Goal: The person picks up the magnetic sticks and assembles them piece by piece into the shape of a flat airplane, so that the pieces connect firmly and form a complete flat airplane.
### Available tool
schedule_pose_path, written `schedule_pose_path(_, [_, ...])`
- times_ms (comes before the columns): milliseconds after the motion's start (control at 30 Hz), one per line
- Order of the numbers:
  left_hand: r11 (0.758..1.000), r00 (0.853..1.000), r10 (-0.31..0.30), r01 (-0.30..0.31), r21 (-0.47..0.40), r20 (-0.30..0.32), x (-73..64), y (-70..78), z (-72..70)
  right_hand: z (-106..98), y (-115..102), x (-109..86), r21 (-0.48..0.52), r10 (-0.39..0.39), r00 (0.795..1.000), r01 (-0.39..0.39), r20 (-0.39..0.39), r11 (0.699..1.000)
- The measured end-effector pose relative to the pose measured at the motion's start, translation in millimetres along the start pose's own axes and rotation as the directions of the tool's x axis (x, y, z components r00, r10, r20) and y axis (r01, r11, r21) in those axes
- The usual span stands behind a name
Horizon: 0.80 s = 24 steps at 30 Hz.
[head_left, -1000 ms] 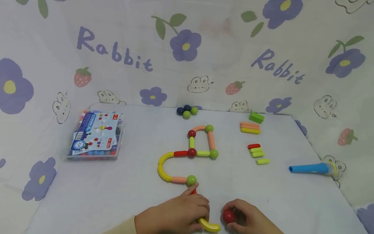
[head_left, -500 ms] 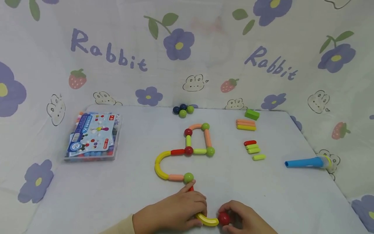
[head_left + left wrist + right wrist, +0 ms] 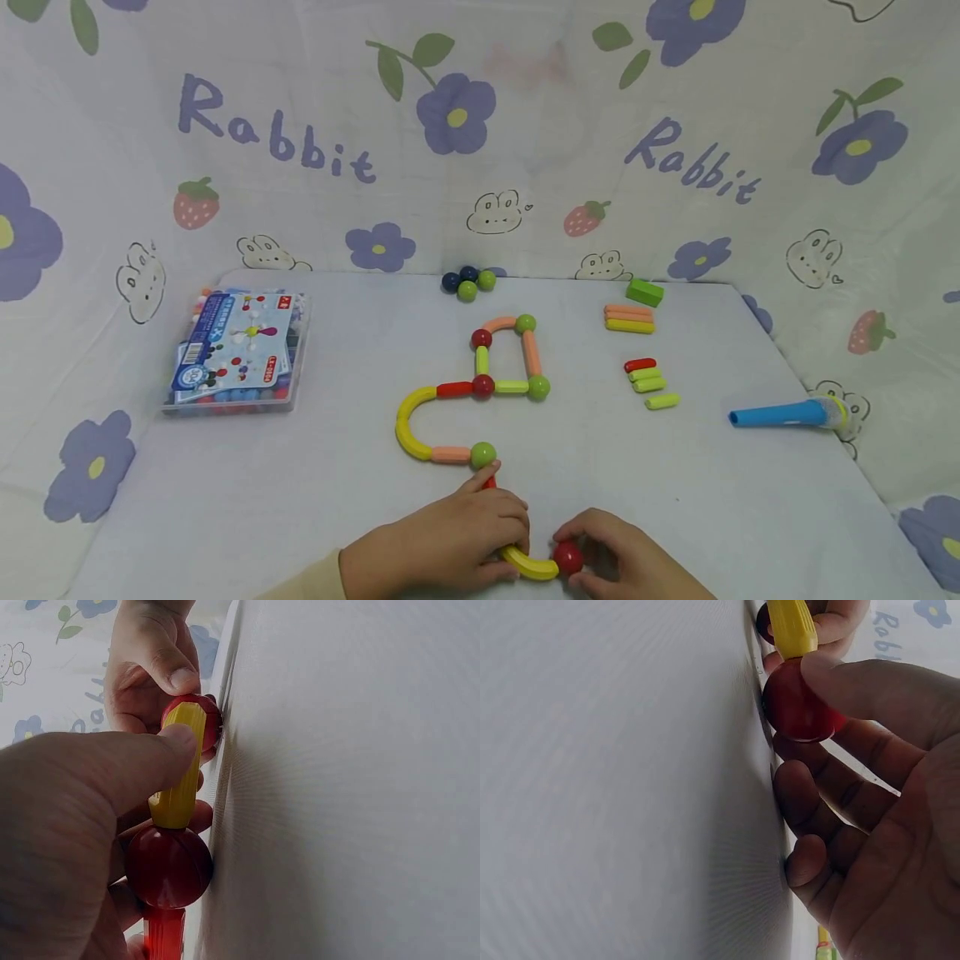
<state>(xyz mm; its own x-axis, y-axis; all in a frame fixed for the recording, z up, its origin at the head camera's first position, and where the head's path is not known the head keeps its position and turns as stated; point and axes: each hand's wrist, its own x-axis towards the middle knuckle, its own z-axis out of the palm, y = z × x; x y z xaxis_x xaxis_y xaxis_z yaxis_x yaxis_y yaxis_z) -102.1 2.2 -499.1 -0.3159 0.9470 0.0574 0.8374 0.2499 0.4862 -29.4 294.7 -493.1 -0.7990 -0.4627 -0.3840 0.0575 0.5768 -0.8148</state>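
Observation:
My left hand (image 3: 450, 537) grips a yellow curved rod (image 3: 531, 567) near the table's front, thumb on one side. A second red ball (image 3: 169, 868) sits at the rod's near end in the left wrist view, with a red rod (image 3: 163, 934) beyond it. The left index fingertip lies by a green ball (image 3: 483, 454) that ends the chain of rods. My right hand (image 3: 626, 557) pinches a red ball (image 3: 567, 558) between thumb and fingers. That ball touches the yellow rod's free end (image 3: 795, 637) in the right wrist view.
Rods and balls form a closed loop (image 3: 532, 354) joined to a yellow arc (image 3: 405, 421). Loose short rods (image 3: 648, 381), longer rods (image 3: 628, 319) and a green block (image 3: 645, 292) lie right. Spare balls (image 3: 468, 290), a lidded box (image 3: 236, 350) and a blue toy microphone (image 3: 783, 413) stand around.
My right hand has moved left with the red ball, from a gap beside the yellow curved rod to contact with its end. The left hand keeps its grip. The head view has shifted slightly.

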Motion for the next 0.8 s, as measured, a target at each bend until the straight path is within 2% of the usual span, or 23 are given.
schedule_pose_path(267, [1.0, 1.0, -0.015, 0.015, -0.011, 0.016, 0.7, -0.3, 0.0, 1, 1, -0.3, -0.008, -0.012, 1.0, 0.012, -0.004, 1.0])
schedule_pose_path(467, [1.0, 1.0, 0.001, -0.001, 0.01, -0.018, 0.0, -2.5, 3.4, 1, 4, 1.3, -0.021, -0.015, 1.0, 0.014, -0.018, 1.0])
schedule_pose_path(600, [1.0, 1.0, 0.002, -0.001, 0.014, -0.023, -0.1, -2.6, 3.4, -5, 2, -1.9, -0.026, 0.02, 0.999, -0.021, -0.036, 0.999])
schedule_pose_path(700, [1.0, 1.0, -0.012, 0.012, -0.01, -0.002, 0.3, -2.3, 2.0, -21, -4, -7.6, -0.091, 0.035, 0.994, -0.045, -0.104, 0.995])
schedule_pose_path(800, [0.999, 1.0, -0.02, 0.021, -0.03, 0.011, 0.5, -1.3, 0.7, -51, -13, -10.9, -0.204, 0.022, 0.97, -0.073, -0.243, 0.976])
